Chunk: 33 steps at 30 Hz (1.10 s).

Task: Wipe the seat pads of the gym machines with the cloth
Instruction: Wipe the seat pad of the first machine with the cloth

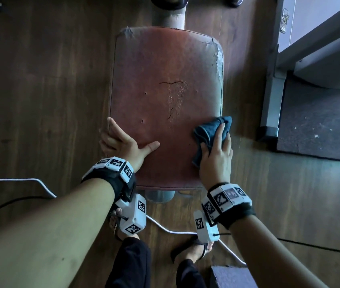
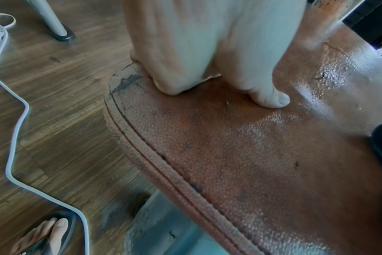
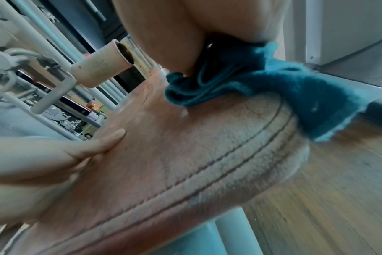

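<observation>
A worn red-brown seat pad (image 1: 160, 69) with cracks and peeling edges fills the middle of the head view. My left hand (image 1: 123, 142) grips its near left edge, fingers curled over the side and thumb (image 2: 273, 98) lying on top. My right hand (image 1: 216, 154) presses a bunched blue cloth (image 1: 206, 129) onto the pad's near right edge with straight fingers. In the right wrist view a corner of the cloth (image 3: 305, 96) hangs over the pad's (image 3: 185, 155) stitched rim. A wet sheen shows on the pad (image 2: 251, 155) by my thumb.
A grey machine frame (image 1: 273, 90) and a dark mat (image 1: 320, 121) stand to the right on the wood floor. A white cable (image 1: 30, 179) runs across the floor near my sandalled feet (image 1: 196, 252). A padded roller (image 3: 100, 69) juts out beyond the seat.
</observation>
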Each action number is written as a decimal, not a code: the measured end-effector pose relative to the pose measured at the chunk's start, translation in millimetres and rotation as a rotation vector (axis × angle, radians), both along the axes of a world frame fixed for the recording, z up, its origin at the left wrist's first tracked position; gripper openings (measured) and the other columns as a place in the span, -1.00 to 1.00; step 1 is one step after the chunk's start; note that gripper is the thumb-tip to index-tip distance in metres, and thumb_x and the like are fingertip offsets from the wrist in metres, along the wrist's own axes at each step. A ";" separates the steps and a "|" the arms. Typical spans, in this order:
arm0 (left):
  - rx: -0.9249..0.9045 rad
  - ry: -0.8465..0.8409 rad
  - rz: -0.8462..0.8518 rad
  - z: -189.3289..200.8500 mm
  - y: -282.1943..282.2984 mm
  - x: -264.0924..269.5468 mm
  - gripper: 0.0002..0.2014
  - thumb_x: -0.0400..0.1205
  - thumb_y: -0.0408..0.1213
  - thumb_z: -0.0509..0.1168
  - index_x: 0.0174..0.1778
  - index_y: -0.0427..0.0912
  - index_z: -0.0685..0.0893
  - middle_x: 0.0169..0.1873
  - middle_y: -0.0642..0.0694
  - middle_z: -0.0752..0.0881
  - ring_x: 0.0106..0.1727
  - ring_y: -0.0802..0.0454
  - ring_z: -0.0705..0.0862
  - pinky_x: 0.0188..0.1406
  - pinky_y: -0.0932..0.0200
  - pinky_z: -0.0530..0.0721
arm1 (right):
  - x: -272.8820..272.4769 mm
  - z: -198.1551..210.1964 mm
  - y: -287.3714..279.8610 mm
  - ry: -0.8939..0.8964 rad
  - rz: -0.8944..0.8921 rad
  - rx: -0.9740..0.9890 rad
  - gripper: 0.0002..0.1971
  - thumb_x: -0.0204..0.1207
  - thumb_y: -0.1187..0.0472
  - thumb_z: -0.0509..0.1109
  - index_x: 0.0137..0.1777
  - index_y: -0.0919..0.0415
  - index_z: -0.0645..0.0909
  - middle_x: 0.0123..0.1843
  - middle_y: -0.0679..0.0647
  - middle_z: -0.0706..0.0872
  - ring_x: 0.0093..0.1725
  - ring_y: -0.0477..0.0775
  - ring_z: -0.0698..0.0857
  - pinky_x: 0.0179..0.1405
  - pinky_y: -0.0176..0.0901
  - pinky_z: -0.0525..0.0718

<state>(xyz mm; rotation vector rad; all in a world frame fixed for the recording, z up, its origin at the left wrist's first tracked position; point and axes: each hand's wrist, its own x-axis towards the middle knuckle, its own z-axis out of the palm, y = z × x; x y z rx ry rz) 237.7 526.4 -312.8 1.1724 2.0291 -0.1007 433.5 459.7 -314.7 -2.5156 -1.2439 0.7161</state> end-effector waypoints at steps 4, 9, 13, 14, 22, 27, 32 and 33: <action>0.028 0.031 -0.010 -2.9 -1.1 1.4 0.43 0.17 0.45 0.42 0.62 0.00 -0.48 0.64 -0.35 -0.27 0.64 -0.44 -0.08 0.51 -0.46 0.04 | 12.4 -7.0 39.8 0.032 -0.009 0.011 -0.31 0.71 0.01 0.13 0.72 0.04 -0.15 0.61 0.27 0.24 0.39 0.38 0.50 0.29 0.14 0.53; 0.041 0.051 -0.004 -5.8 -2.1 1.8 0.43 0.16 0.47 0.42 0.63 0.01 -0.45 0.65 -0.38 -0.22 0.63 -0.47 -0.03 0.47 -0.50 0.11 | 32.6 -8.3 108.2 0.057 -0.003 -0.045 -0.31 0.72 0.02 0.10 0.72 0.05 -0.18 0.57 0.29 0.29 0.33 0.41 0.53 0.23 0.13 0.50; 0.035 0.033 -0.008 -3.7 -2.7 0.7 0.42 0.17 0.45 0.43 0.62 0.00 -0.46 0.64 -0.36 -0.26 0.64 -0.46 -0.06 0.48 -0.49 0.09 | 28.2 -6.0 90.6 0.047 0.068 0.014 -0.31 0.71 0.05 0.14 0.72 0.12 -0.14 0.60 0.32 0.23 0.40 0.43 0.46 0.34 0.16 0.48; 0.041 0.030 -0.008 -2.8 -2.0 1.3 0.43 0.16 0.46 0.42 0.62 -0.01 -0.46 0.64 -0.35 -0.27 0.64 -0.45 -0.06 0.49 -0.48 0.09 | 26.3 -6.1 81.8 0.034 0.100 0.027 -0.31 0.71 0.06 0.15 0.72 0.13 -0.13 0.61 0.33 0.20 0.43 0.43 0.43 0.38 0.18 0.47; 0.004 0.037 -0.019 -2.8 -0.6 0.8 0.42 0.18 0.46 0.42 0.59 0.02 -0.52 0.64 -0.36 -0.29 0.65 -0.43 -0.10 0.51 -0.45 0.10 | 37.8 -7.7 119.2 0.102 0.082 -0.003 -0.29 0.72 0.05 0.14 0.71 0.10 -0.20 0.63 0.36 0.14 0.47 0.47 0.39 0.43 0.20 0.41; 0.017 0.063 -0.031 -1.5 -1.3 3.0 0.43 0.17 0.47 0.40 0.61 -0.03 -0.49 0.63 -0.39 -0.26 0.65 -0.43 -0.09 0.52 -0.43 0.10 | 33.1 -2.0 110.4 0.144 0.111 0.009 -0.27 0.71 0.07 0.15 0.71 0.02 -0.24 0.69 0.24 0.00 0.60 0.37 0.21 0.54 0.20 0.28; 0.013 0.079 -0.016 -2.1 -1.5 4.8 0.44 0.13 0.49 0.39 0.62 -0.01 -0.48 0.64 -0.36 -0.26 0.65 -0.39 -0.08 0.53 -0.43 0.13 | 31.5 -3.5 111.2 0.131 0.130 -0.026 -0.26 0.71 0.06 0.14 0.71 0.05 -0.27 0.69 0.31 -0.07 0.63 0.42 0.11 0.55 0.20 0.17; 0.000 0.063 -0.008 -2.4 -0.8 4.1 0.44 0.13 0.49 0.39 0.60 0.01 -0.51 0.64 -0.34 -0.29 0.65 -0.38 -0.11 0.53 -0.44 0.12 | 32.2 -3.8 121.3 0.126 0.121 -0.035 -0.25 0.71 0.05 0.15 0.71 0.06 -0.27 0.68 0.34 -0.05 0.61 0.46 0.14 0.54 0.22 0.18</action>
